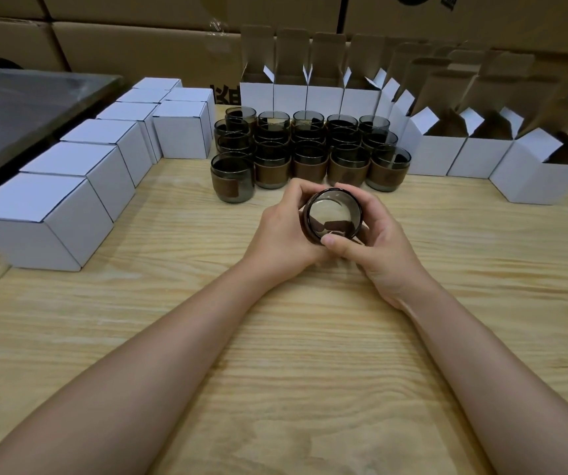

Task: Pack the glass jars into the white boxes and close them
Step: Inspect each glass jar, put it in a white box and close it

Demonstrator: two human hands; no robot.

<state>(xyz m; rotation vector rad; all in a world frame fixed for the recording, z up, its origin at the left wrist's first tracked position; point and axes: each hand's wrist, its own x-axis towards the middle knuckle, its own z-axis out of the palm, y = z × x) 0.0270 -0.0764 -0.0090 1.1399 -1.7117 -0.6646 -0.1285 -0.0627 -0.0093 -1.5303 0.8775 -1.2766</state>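
Both hands hold one smoky glass jar (332, 216) above the middle of the wooden table (275, 354), its mouth tilted toward me. My left hand (282, 234) grips its left side. My right hand (375, 241) wraps its right side, thumb on the lower rim. Behind them stands a block of several dark glass jars (310, 149) with brown sleeves. Open white boxes (436, 152) with raised flaps run along the back and down the right. Closed white boxes (76, 186) line the left.
A grey metal surface (18, 111) lies at the far left beyond the closed boxes. Large brown cartons (138, 39) are stacked against the back. Bare wood stretches between my forearms and toward the near edge.
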